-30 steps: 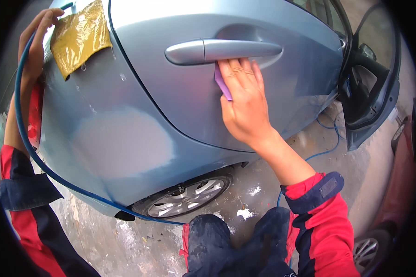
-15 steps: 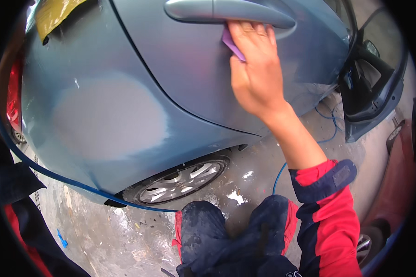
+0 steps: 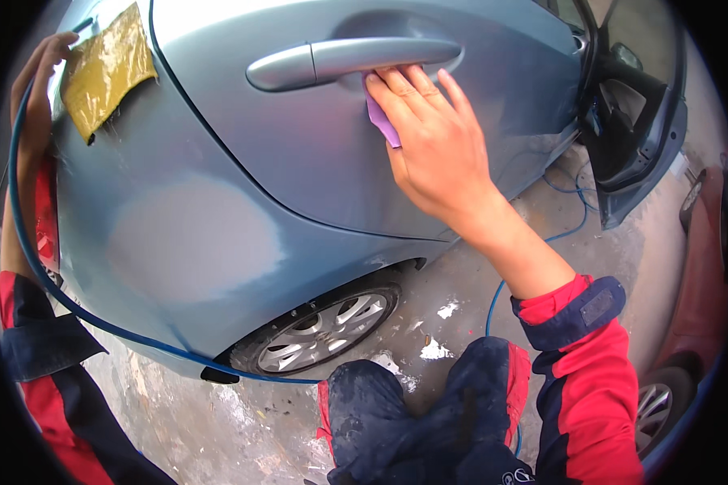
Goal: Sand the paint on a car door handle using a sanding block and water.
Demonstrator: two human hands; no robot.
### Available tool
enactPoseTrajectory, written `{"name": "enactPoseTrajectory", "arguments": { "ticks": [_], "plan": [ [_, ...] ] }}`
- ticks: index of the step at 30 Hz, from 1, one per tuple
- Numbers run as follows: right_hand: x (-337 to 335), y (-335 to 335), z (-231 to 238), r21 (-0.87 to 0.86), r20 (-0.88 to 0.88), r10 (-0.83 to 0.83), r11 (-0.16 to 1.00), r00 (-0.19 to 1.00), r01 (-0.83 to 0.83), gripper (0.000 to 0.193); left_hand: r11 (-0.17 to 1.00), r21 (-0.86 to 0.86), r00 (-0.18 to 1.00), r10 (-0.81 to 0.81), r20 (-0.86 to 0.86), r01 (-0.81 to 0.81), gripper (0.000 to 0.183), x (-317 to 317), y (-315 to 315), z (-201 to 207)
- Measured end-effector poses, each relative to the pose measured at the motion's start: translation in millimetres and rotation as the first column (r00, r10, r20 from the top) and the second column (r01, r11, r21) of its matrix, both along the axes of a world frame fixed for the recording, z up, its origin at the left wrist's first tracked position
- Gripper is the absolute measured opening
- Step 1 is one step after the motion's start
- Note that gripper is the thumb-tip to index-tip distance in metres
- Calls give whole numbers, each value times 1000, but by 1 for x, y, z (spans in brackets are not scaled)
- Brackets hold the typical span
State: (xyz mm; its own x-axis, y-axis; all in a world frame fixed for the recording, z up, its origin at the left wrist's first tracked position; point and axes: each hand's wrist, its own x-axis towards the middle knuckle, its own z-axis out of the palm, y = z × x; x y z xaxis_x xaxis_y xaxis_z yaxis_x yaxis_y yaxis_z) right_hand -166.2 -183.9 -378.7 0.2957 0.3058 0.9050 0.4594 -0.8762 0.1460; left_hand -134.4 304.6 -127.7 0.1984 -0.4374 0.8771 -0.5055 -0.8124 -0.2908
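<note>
A blue-grey car body fills the upper half, with a door handle (image 3: 380, 58) on its rear door (image 3: 315, 153). My right hand (image 3: 437, 133) presses a folded piece of purple sandpaper (image 3: 382, 120) against the panel just under the handle. Its fingers lie over the sheet and hide most of it. At the far left, my left hand (image 3: 42, 85) is raised beside the car with its fingers curled round a blue hose (image 3: 24, 230). Close to that hand, a yellow film-covered sheet (image 3: 109, 77) lies on the bodywork.
A pale sanded patch (image 3: 194, 238) marks the rear fender above the wheel (image 3: 323, 331). Over my forearm side the hose runs low past the bumper. To the right stand an open front door (image 3: 635, 133) and a red car (image 3: 696, 275). More hose crosses the stained floor (image 3: 299, 428).
My left hand has come into view at the upper left, on the hose. The right hand and sandpaper stay under the handle, fingers slightly more spread. The whole view has shifted.
</note>
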Motion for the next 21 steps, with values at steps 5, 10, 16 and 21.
{"name": "enactPoseTrajectory", "arguments": {
  "ticks": [5,10,16,21],
  "plan": [
    [-2,8,-10,245,-58,203,952,977,-183,60,993,-74,989,-95,-111,88,34,-5,-20,-16],
    [-8,38,-16,253,-171,163,961,972,-116,75,995,-85,993,-68,-97,60,34,-14,-32,-19],
    [-6,18,0,-17,-156,-91,996,983,90,70,994,-41,992,-104,-71,101,34,-14,-24,-10],
    [-4,42,-5,190,-133,87,980,987,-61,65,995,-38,992,-96,-84,93,34,-9,-26,-16]
  ]
}}
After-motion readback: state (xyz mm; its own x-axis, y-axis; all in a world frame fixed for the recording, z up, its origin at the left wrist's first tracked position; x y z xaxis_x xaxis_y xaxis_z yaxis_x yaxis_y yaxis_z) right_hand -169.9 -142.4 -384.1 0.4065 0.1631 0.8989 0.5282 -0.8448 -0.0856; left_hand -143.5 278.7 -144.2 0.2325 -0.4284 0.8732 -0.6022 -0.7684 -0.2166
